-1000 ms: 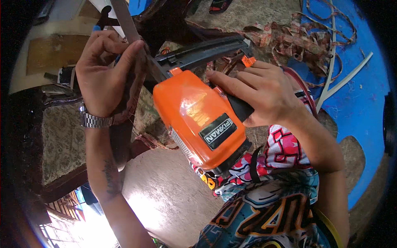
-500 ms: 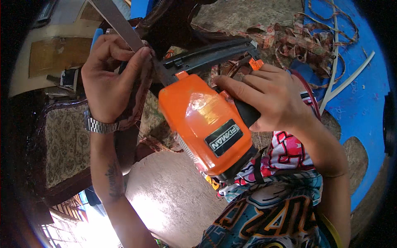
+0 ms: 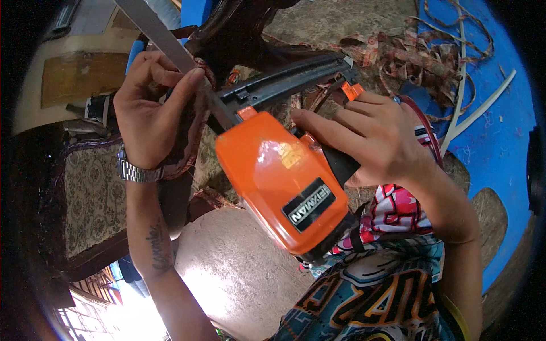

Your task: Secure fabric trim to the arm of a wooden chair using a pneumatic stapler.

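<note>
My left hand (image 3: 151, 113) pinches a long grey flat strip (image 3: 156, 37) between thumb and fingers, with a reddish-brown trim (image 3: 193, 133) hanging behind my palm and wrist. The strip slants from upper left down to the front of an orange and black staple gun (image 3: 278, 182), where its end is hidden. My right hand (image 3: 364, 136) is closed round the tool's black handle, fingers curled under the long black magazine (image 3: 284, 82). The tool's working tip is hidden under its orange housing. A dark wooden furniture frame (image 3: 227, 31) lies just beyond my hands.
Patterned upholstered furniture with dark wood edges (image 3: 94, 204) stands at left. A tangled heap of fabric strips (image 3: 415, 59) lies at back right, beside pale strips (image 3: 483, 108) on a blue sheet (image 3: 495, 159). A red hose (image 3: 429, 133) runs behind my right hand. Bright light falls across the floor below.
Both hands and the staple gun have drifted slightly down and to the right together. The upper part of the grey strip now leans further left. Both grips are unchanged.
</note>
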### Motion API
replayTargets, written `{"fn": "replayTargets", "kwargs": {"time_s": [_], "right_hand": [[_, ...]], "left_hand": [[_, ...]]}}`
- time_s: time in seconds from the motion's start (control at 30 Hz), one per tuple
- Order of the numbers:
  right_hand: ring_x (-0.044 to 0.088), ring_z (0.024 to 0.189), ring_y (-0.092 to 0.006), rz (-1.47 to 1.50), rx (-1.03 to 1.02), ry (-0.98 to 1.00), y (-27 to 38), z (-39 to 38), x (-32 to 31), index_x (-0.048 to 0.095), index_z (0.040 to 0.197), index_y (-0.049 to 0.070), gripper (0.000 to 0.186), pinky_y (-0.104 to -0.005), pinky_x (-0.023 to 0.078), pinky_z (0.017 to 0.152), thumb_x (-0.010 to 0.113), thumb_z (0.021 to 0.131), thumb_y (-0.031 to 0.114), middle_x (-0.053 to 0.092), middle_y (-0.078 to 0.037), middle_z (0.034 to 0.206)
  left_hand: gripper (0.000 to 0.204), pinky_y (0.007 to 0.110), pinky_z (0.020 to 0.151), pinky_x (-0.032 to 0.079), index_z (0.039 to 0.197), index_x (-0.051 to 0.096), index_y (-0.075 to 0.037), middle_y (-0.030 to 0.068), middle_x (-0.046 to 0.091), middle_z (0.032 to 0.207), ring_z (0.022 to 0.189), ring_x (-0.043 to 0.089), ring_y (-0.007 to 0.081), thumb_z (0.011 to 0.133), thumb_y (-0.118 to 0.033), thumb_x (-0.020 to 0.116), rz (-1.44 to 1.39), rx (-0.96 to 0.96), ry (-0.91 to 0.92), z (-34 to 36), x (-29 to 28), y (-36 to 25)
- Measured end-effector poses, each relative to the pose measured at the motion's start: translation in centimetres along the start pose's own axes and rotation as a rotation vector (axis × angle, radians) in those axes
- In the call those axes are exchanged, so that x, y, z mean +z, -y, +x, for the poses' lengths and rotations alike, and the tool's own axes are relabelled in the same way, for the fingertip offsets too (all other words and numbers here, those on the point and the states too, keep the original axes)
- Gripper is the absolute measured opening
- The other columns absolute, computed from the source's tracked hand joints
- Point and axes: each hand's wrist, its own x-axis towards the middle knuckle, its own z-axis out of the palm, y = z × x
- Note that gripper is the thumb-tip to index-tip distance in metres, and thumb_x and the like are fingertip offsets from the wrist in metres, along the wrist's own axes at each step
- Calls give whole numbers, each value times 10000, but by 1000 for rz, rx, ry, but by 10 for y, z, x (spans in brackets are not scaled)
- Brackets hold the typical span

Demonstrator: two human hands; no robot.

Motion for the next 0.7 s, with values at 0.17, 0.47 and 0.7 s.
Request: {"fn": "replayTargets", "kwargs": {"time_s": [0.17, 0.47, 0.7], "right_hand": [[582, 668, -203, 11, 31, -9, -1, 2, 1, 517, 1154, 135, 796, -320, 431, 630, 769, 417, 296, 576, -27, 774], [564, 559, -209, 107, -1, -96, -10, 8, 11, 607, 1047, 47, 471, -299, 422, 524, 676, 598, 176, 590, -64, 672], [524, 520, -200, 1, -28, -51, -6, 3, 6, 615, 1026, 41, 452, -305, 408, 504, 666, 612, 213, 531, -47, 603]], "left_hand": [[188, 243, 711, 435, 686, 546, 1, 37, 563, 820, 770, 540, 112, 708, -26, 731, -87, -69, -4, 3, 4, -6], [168, 239, 720, 435, 689, 555, -8, 52, 586, 845, 787, 555, 121, 711, -16, 721, -26, -6, 2, 4, 1, -11], [184, 238, 712, 441, 690, 550, -2, 48, 587, 863, 803, 555, 112, 704, -27, 731, -160, -98, -14, 0, 3, -1]]}}
